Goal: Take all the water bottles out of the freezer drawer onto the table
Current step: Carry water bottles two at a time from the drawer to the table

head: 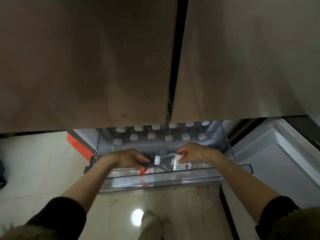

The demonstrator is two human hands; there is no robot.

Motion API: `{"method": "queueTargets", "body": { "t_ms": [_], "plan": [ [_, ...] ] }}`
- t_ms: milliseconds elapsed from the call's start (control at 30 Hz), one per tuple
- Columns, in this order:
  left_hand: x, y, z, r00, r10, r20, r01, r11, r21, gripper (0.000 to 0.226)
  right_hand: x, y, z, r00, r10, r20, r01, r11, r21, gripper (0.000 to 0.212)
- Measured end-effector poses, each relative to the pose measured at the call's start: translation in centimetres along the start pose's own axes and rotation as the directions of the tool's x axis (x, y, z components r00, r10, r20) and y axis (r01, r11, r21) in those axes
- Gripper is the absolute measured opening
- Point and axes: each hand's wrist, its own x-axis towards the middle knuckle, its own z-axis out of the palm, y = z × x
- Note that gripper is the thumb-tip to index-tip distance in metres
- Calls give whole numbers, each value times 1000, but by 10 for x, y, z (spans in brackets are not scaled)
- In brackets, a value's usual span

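Note:
The clear freezer drawer is pulled out below the closed fridge doors. Several upright water bottles with white caps stand in rows at its back. My right hand grips a clear water bottle lying sideways above the drawer's front, its white cap pointing left. My left hand is closed around a second water bottle with a red and white label, lying low at the drawer's front left. That bottle's cap end is hidden under my fingers.
Two large brown fridge doors hang over the drawer's back. An open freezer door stands at the right. A red-orange object lies on the tiled floor at the left. My shoe is below the drawer.

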Motion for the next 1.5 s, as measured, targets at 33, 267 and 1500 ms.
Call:
{"method": "queueTargets", "body": {
  "t_ms": [33, 267, 1500],
  "plan": [
    [4, -2, -1, 1000, -19, 19, 19, 1000, 6, 45, 3, 1, 0, 1000, 5, 13, -5, 1000, -2, 54],
    [19, -3, 2, 983, -115, 145, 97, 987, 125, 54, 18, 8, -2, 993, 62, 99, -58, 997, -48, 62],
    [25, -12, -1, 985, -101, 137, 90, 992, 83, 47, 29, 12, 9, 982, 18, -187, -8, 999, 51, 64]
  ]
}}
